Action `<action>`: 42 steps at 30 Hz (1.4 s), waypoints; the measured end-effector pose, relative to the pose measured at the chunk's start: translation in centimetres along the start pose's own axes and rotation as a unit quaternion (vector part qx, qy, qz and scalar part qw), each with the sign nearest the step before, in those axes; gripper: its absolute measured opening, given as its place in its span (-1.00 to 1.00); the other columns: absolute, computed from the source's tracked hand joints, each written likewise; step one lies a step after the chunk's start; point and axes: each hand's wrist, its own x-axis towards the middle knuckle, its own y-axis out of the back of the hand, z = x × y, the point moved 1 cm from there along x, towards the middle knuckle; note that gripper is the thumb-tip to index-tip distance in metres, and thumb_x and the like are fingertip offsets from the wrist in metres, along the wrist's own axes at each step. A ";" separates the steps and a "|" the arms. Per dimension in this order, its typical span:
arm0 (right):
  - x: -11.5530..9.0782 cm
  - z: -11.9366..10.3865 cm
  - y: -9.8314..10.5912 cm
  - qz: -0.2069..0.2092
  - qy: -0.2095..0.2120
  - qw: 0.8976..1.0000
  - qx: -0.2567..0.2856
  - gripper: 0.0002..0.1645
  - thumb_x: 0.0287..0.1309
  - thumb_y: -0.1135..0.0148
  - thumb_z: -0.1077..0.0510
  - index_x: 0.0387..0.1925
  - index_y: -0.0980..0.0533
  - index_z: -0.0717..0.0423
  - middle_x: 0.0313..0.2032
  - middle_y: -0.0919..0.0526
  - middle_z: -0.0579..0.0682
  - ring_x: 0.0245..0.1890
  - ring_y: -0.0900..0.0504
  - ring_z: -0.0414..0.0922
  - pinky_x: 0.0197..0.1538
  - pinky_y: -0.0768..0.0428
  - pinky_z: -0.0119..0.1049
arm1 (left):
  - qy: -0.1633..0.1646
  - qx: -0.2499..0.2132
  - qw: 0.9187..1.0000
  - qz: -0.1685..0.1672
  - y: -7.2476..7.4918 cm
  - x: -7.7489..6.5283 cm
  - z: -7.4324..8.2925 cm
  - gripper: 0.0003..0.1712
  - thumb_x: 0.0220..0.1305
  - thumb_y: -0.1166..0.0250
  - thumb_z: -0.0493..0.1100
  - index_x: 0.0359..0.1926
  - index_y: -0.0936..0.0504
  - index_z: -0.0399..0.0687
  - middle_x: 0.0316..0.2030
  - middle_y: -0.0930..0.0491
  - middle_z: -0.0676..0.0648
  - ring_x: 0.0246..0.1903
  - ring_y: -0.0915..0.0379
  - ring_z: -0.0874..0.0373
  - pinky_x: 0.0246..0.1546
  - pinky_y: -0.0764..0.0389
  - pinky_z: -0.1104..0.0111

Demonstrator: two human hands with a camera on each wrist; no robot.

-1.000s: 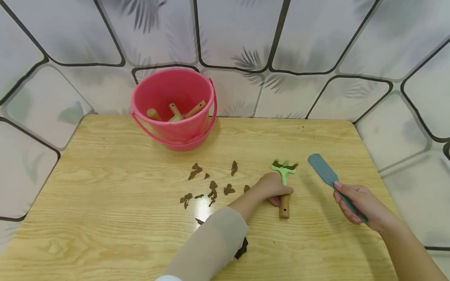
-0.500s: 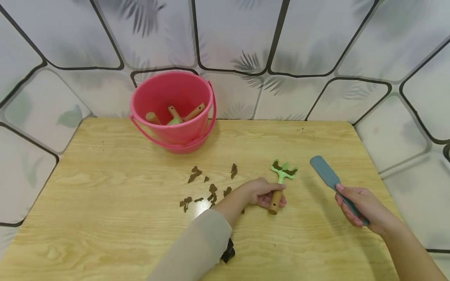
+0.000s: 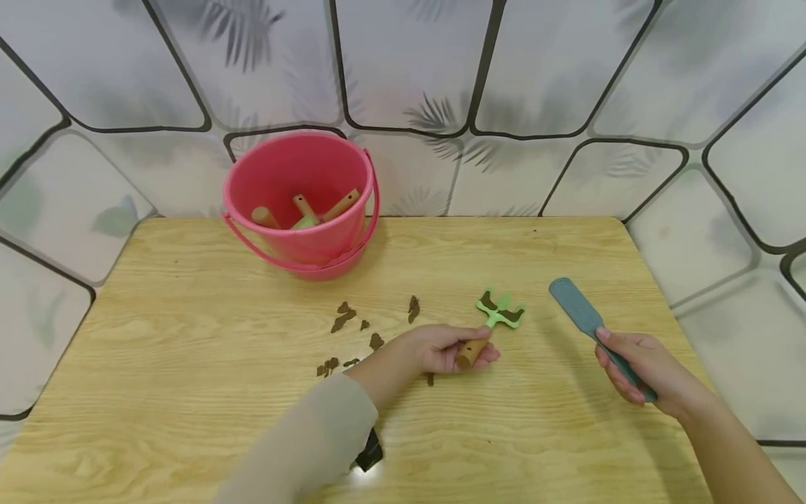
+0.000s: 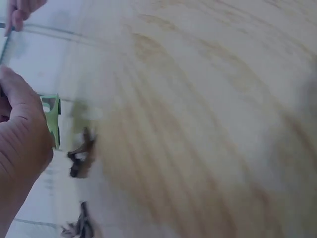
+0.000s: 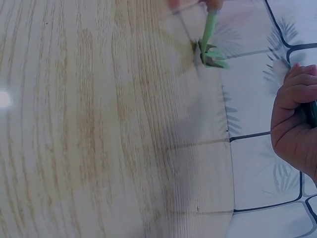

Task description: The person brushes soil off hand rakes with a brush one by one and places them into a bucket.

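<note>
My left hand [image 3: 434,350] grips the wooden handle [image 3: 472,350] of a small green garden hand rake [image 3: 499,317]. The rake is tilted, tines pointing away to the right, with brown leaf-like scraps caught on them. In the left wrist view the left hand [image 4: 22,131] partly hides this rake [image 4: 53,121]. My right hand [image 3: 651,367] holds a flat blue-grey spatula-like tool [image 3: 574,302] by its narrow handle, blade up to the left and raised over the table. The right wrist view shows that hand's curled fingers [image 5: 299,94].
Brown scraps [image 3: 343,318] lie scattered on the wooden table [image 3: 189,364], some hidden by the left arm. At the back left stands a pink bucket [image 3: 296,245] with several wooden-handled tools inside. A patterned wall [image 3: 535,70] runs behind the table.
The left hand has moved left, carrying the rake, whose handle end has swung left and turned toward the forearm. The right hand with the spatula-like tool stays nearly in place.
</note>
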 end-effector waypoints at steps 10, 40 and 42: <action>-0.2 -0.8 -1.7 -0.037 0.008 0.999 -0.017 -0.47 0.52 0.41 0.08 -0.47 -0.43 0.09 -0.76 -0.22 0.07 -0.82 0.02 0.16 -0.86 0.10 -0.01 | -0.044 -0.031 0.998 -0.030 -1.2 -7.3 -0.2 -0.76 0.46 0.02 -0.15 -0.05 -0.37 -0.27 -0.37 -0.64 -0.10 -0.42 -0.64 0.22 -0.32 -0.66 0.52; 4.5 -4.3 -13.3 -0.004 0.003 0.898 -0.440 -0.52 0.44 0.19 -0.12 -0.53 -0.39 0.01 -0.83 -0.27 -0.23 -0.86 -0.15 -0.32 -0.77 -0.26 -0.43 | -0.032 0.022 0.996 -0.076 0.2 -17.0 -4.2 -0.72 0.43 -0.03 -0.12 -0.11 -0.46 -0.30 -0.37 -0.55 0.04 -0.41 -0.52 0.36 -0.26 -0.61 0.57; 5.2 -4.6 -14.3 0.016 0.026 0.880 -0.475 -0.51 0.44 0.19 -0.11 -0.55 -0.39 0.01 -0.83 -0.28 -0.23 -0.84 -0.17 -0.31 -0.75 -0.27 -0.42 | -0.038 0.025 0.996 -0.079 0.2 -17.0 -4.2 -0.73 0.43 -0.04 -0.12 -0.12 -0.47 -0.29 -0.37 -0.54 0.04 -0.41 -0.52 0.35 -0.26 -0.61 0.56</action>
